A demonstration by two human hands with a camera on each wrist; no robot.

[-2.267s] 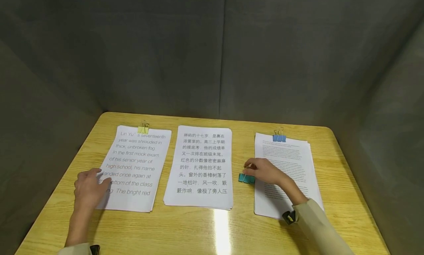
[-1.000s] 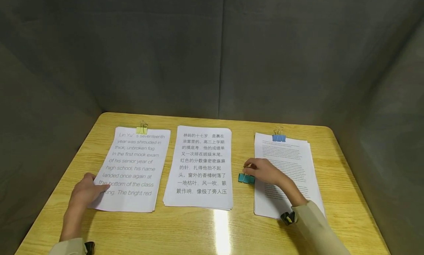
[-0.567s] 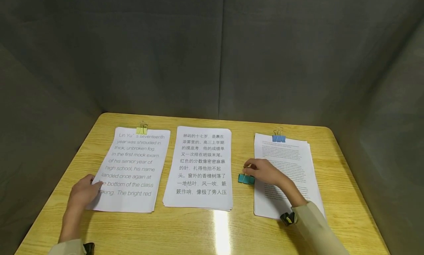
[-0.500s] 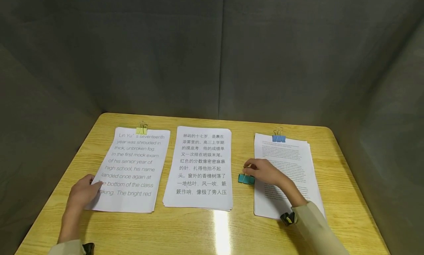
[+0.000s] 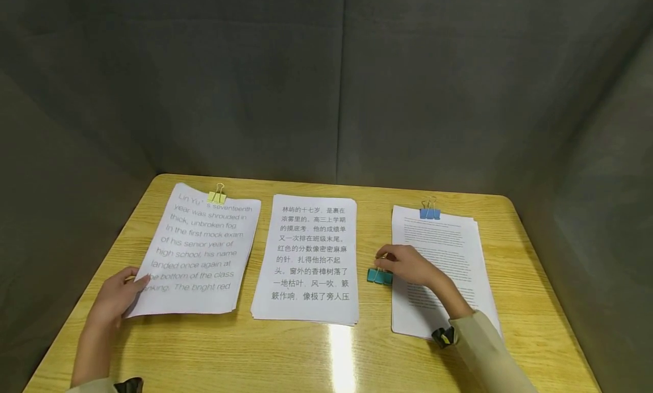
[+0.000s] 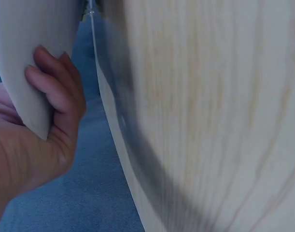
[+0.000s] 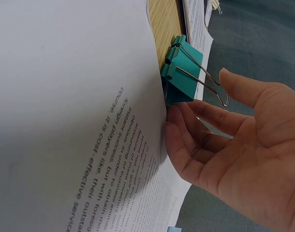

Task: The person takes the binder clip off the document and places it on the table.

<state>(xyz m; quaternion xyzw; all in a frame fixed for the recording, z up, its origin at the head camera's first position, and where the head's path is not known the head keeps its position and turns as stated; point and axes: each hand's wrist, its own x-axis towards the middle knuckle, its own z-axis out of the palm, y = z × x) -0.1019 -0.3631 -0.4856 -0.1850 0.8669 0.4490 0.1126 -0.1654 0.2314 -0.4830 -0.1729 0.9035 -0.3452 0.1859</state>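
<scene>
My left hand (image 5: 108,298) grips the left edge of a stack of paper (image 5: 199,251) with large English print; a yellow binder clip (image 5: 216,198) sits at its top. In the left wrist view, the curved stack (image 6: 36,29) stands off the wooden surface, fingers behind it. My right hand (image 5: 412,264) reaches over the right-hand stack (image 5: 471,262). Between its thumb and fingers is a teal binder clip (image 5: 380,277) lying by that stack's left edge. Seen from the right wrist, the thumb touches the wire handle of the clip (image 7: 186,72), with fingers under the body.
A stack of paper with Chinese print (image 5: 311,257) lies in the middle, with no clip on it. The right-hand stack carries a blue binder clip (image 5: 430,214) at its top. Grey curtains (image 5: 336,87) enclose the back and sides of the yellow wooden table (image 5: 265,364).
My left hand has taken hold of the left stack's edge and raised it, shifting left; the yellow clip tilts up with it. My right hand and the teal clip have stayed put.
</scene>
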